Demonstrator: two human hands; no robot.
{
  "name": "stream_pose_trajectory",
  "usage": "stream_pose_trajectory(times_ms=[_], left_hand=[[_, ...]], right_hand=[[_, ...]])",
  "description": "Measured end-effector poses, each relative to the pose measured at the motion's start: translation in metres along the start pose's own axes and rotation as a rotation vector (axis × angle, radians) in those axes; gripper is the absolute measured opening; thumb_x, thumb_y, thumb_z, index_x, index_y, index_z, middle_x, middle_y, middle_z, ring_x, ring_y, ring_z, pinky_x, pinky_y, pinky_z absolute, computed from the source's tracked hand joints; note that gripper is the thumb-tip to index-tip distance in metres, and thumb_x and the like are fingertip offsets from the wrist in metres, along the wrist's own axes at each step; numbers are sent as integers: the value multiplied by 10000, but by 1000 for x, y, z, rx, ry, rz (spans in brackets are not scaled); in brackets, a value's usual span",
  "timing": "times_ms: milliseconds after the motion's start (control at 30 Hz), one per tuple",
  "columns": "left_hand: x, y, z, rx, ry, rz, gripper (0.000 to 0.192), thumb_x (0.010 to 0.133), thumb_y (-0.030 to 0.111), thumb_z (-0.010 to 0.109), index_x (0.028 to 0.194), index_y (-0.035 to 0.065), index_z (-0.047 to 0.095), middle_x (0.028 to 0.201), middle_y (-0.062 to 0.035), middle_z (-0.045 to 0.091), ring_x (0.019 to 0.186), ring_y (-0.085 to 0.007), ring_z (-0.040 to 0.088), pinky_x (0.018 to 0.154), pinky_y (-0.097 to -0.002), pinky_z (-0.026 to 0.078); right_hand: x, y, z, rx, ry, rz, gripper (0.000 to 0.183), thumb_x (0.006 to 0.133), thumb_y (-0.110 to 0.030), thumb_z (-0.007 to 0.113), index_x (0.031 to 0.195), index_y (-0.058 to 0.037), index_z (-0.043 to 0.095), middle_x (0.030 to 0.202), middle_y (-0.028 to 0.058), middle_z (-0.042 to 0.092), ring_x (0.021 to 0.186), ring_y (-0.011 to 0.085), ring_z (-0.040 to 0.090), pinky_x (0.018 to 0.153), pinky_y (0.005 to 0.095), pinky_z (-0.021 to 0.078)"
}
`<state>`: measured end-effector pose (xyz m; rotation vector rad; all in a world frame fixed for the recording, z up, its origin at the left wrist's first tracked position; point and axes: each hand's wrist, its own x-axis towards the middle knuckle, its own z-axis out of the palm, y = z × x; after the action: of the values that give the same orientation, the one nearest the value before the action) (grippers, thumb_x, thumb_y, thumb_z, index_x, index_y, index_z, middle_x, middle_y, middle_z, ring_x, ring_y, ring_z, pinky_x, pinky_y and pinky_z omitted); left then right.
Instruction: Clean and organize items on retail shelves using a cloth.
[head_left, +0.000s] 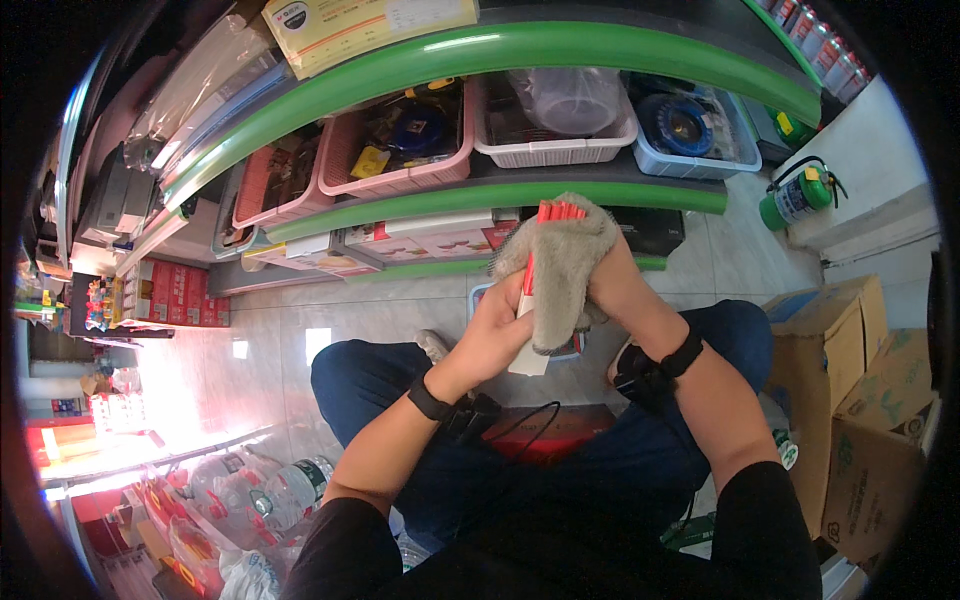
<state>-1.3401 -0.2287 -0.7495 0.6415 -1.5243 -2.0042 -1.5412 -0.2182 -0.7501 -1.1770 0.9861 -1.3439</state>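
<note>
My left hand (501, 326) grips a bundle of thin red sticks (561, 211), possibly pencils, with white card or packaging (530, 358) at its lower end. A grey-beige fluffy cloth (559, 277) is wrapped around the bundle; the red ends stick out at its top. My right hand (609, 274) holds the cloth from the right, its fingers mostly hidden under the fabric. Below the cloth, between my feet, a light blue basket (478, 296) is partly covered by my hands.
Green-edged shelves (480, 199) ahead carry a pink basket (457, 169), a white basket (559, 154) and a blue basket (697, 166). A green fire extinguisher (799, 199) stands right, above cardboard boxes (814, 360). Plastic bottles (289, 495) lie lower left. Beneath me is a red box (551, 435).
</note>
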Motion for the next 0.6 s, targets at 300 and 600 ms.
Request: stream_pose_trajectory(times_ms=[300,600], left_hand=[[-4,6,8,53,-131,-144,313,952,173,678,1195,-11,604,993,-73,679,841,-153,653,791,-293,507],[-2,17,-4,-641,-210,-88,570,915,562,572,1151,42,577,740,-70,545,655,-190,507,638,-354,428]], right_hand=[[29,6,-61,208,290,-74,333,1041,-210,582,1326,-40,610,1317,109,661,1217,224,617,1077,391,468],[-4,1,-21,544,-269,287,574,990,-292,704,1488,-81,511,1503,117,563,1326,243,584,1130,455,476]])
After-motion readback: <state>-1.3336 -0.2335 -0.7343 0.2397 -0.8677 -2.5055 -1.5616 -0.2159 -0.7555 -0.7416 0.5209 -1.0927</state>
